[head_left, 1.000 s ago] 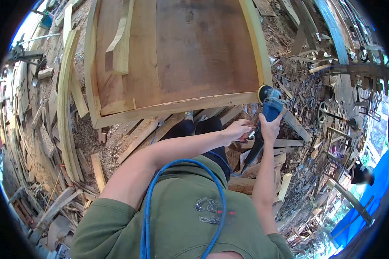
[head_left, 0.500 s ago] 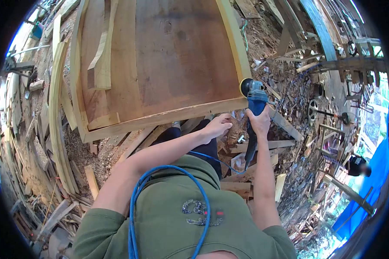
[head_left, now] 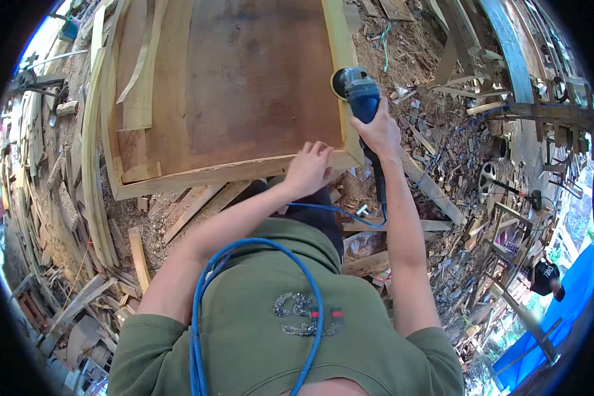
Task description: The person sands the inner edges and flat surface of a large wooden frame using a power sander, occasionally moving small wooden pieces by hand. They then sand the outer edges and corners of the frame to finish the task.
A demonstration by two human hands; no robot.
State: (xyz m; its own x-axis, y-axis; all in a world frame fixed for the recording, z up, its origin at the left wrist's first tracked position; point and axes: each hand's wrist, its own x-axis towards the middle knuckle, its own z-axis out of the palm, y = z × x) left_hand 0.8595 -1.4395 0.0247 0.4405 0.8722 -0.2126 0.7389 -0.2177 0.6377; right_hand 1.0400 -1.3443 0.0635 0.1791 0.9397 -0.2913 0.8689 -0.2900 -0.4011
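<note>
Right hand [head_left: 381,134] is gripping the sander [head_left: 363,94], probably heavy and best held mid-body; left hand [head_left: 306,173], loosely spread, is overlying the near rail [head_left: 218,173].

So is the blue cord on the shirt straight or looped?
Looped: the blue cord makes a big arch over the green shirt, both sides reaching the picture's bottom.

Blue handheld power tool [head_left: 363,96], round disc at the right rim of a brown, pale-edged wooden panel [head_left: 257,86], upper centre.
</note>
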